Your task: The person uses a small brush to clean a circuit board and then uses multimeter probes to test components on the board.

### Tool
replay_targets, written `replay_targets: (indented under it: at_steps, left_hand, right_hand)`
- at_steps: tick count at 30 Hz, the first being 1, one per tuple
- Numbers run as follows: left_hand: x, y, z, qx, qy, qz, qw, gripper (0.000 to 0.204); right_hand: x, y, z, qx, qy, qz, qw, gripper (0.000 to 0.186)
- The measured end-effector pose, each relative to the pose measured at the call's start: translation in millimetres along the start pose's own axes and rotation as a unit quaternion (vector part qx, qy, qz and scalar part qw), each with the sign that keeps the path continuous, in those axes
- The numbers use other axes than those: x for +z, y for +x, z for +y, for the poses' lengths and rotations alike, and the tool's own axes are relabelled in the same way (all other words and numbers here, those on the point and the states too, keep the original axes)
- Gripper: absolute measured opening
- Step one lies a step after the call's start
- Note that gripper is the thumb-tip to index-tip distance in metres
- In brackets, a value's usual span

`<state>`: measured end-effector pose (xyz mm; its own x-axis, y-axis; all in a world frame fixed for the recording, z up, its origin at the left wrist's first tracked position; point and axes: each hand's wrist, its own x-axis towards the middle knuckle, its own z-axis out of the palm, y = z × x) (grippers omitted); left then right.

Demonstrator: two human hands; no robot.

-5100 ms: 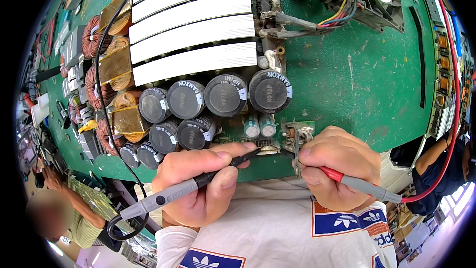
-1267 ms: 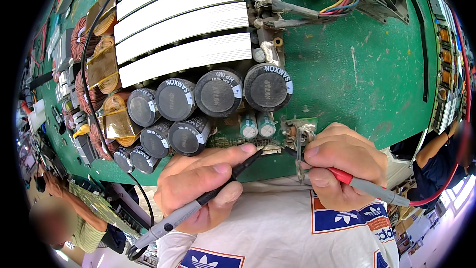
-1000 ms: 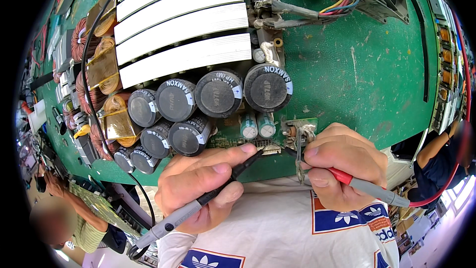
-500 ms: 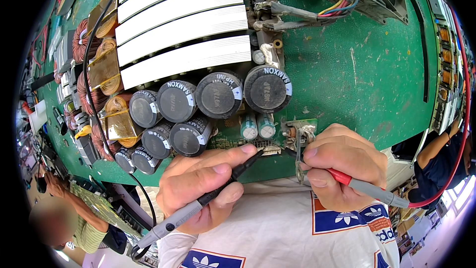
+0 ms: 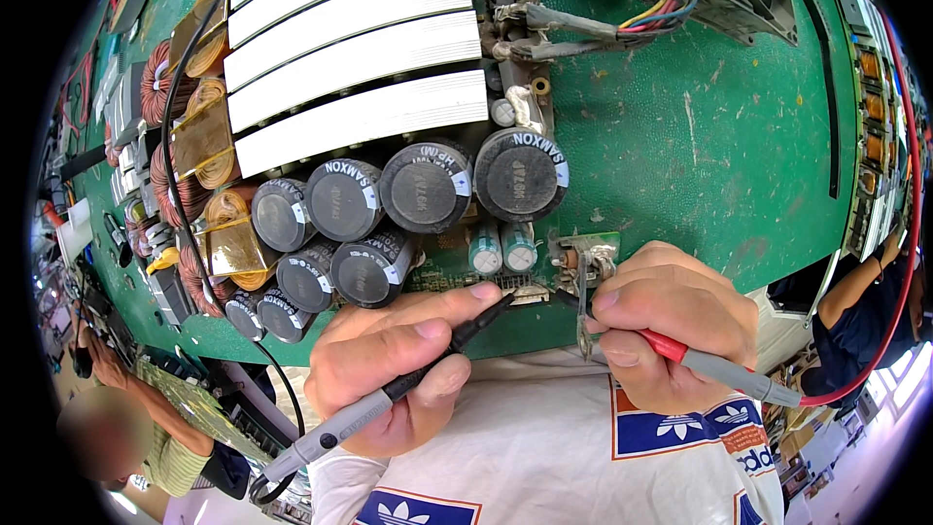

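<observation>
My left hand (image 5: 394, 369) is closed round a black and grey test probe (image 5: 335, 436). Its tip lies at a pale connector (image 5: 530, 294) on the near edge of the circuit board (image 5: 442, 279). A red and grey test probe (image 5: 714, 367) is gripped in my right hand (image 5: 675, 331). The dark tip of that probe points left, close to the same connector; whether it touches, I cannot tell. Between my right fingers and the board stands a metal bracket (image 5: 583, 311). Large black capacitors (image 5: 426, 185) and two small green capacitors (image 5: 518, 248) rise just beyond my hands.
White heatsink fins (image 5: 360, 58) and copper coils (image 5: 207, 165) cover the board's far and left parts. A black fan (image 5: 748, 0) with coloured wires sits at the far right of the green mat (image 5: 680, 156). A red cable (image 5: 912, 233) loops along the right. Other people are at both sides.
The board and its capacitors appear shifted very slightly left. My left hand and the black probe have tilted a little; both hands keep their grip.
</observation>
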<state>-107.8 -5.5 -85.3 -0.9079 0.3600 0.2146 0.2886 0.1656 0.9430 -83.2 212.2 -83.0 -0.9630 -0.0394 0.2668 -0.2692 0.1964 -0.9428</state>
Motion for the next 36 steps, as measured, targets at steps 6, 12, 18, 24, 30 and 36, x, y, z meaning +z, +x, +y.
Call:
replay_targets:
  at_steps: [6, 12, 18, 24, 30, 36]
  left_hand:
    - [0, 1, 2, -0.009, 0.005, 0.001, 1.0, 0.03]
    - [-1, 1, 2, -0.02, 0.002, -0.009, 1.0, 0.028]
    - [-8, -2, 7, -0.019, 0.051, -0.047, 0.997, 0.021]
    - [-5, 3, 16, -0.036, 0.071, 0.006, 0.997, 0.021]
    - [2, 6, 18, -0.008, 0.094, 0.001, 0.996, 0.015]
    - [1, 1, 12, -0.016, 0.108, 0.02, 0.994, 0.017]
  right_hand:
    - [-1, 1, -1, 0.006, -0.002, -0.005, 1.0, 0.033]
    - [-2, 2, -1, 0.007, -0.006, -0.009, 1.0, 0.034]
    - [-8, 4, -2, -0.005, -0.005, -0.05, 0.999, 0.03]
    - [-3, 6, -18, 0.014, -0.046, -0.018, 0.999, 0.021]
    - [1, 0, -17, 0.015, -0.071, 0.017, 0.997, 0.012]
    - [3, -2, -19, 0.022, -0.061, 0.022, 0.998, 0.013]
